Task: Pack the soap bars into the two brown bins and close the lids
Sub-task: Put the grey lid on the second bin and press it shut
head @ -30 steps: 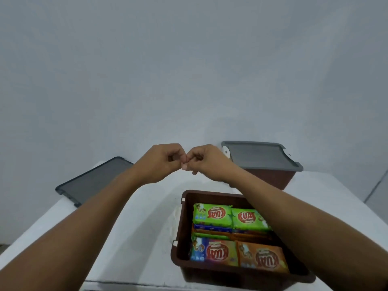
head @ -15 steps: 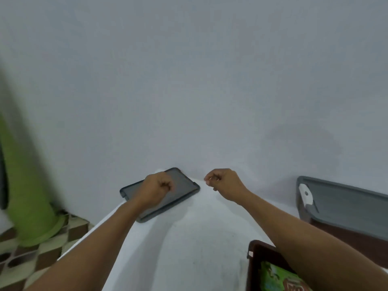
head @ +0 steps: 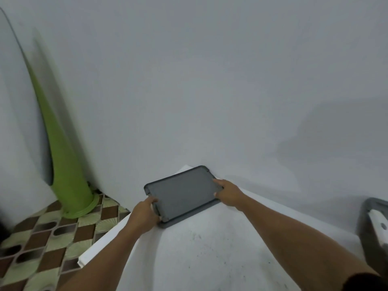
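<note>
Here we are at the far left corner of the white worktop [head: 210,248], and both hands are on a loose grey lid [head: 184,190] lying flat there, close to the wall. On progress: at the right edge of view sits a bin [head: 366,232] with a grey cover [head: 375,203] on top and a white latch [head: 378,221] showing, so I'd judge that one closed, though only a sliver of it is visible. The second brown bin and the soap bars are out of view, so how the packing stands cannot be told from here. What looks left, to my eye, is lifting this loose lid, carrying it over to the other bin and pressing it shut. Now the hands. The left hand [head: 144,215] is at the lid's near left corner, thumb laid on the top and fingers curled around the rim, and that reads as a real grip. The right hand [head: 227,193] is over the lid's right end, forefinger and thumb stretched out flat across the top surface, loose rather than clamped. Whether its lower fingers hook under the rim is hidden by the hand itself. The lid shows no tilt, resting on the worktop. Off to the left, a green cone-shaped stand [head: 63,164] rises from the tiled floor [head: 42,238] against the wall.
</note>
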A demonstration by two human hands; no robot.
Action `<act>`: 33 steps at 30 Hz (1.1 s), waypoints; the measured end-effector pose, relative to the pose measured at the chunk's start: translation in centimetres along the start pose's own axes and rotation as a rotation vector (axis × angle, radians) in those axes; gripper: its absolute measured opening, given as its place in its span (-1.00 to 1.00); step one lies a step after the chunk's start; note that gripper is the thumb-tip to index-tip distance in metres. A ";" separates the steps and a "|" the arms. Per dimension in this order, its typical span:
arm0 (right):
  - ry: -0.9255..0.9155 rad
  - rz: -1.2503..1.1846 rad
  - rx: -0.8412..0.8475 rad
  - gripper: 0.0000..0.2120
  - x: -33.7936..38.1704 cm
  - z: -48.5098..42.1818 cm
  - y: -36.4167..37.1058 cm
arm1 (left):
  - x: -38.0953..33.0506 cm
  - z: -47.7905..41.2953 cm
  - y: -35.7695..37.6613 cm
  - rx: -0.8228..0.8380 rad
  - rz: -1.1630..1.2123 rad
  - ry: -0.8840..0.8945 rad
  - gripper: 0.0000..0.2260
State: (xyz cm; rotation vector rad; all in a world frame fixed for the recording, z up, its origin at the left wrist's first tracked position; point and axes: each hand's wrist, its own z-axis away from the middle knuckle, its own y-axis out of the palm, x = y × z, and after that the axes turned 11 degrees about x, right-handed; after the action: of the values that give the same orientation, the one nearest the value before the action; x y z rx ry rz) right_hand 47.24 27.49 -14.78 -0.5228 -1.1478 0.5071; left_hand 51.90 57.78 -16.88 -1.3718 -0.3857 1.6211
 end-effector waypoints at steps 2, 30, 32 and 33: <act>0.060 -0.007 0.029 -0.31 -0.1 -0.8 0.0 | 0.0 -0.3 0.2 -0.023 0.058 -0.023 -0.48; 0.000 -0.498 -0.344 -0.95 2.0 17.7 -7.9 | -3.7 8.3 -4.0 -0.235 0.836 0.209 -0.83; -0.052 -0.567 -0.387 -0.94 1.4 20.9 -7.8 | -4.8 10.2 -4.0 -0.211 0.854 0.286 -0.85; -0.080 -0.614 -0.395 -0.92 1.1 22.5 -7.7 | -5.4 11.3 -3.9 -0.198 0.872 0.320 -0.85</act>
State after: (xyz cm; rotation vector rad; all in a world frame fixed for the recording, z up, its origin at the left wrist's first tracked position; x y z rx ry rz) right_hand 27.25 25.05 -2.00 -0.4572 -1.4174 -0.2373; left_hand 43.23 59.03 -7.15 -2.0880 0.3080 2.0120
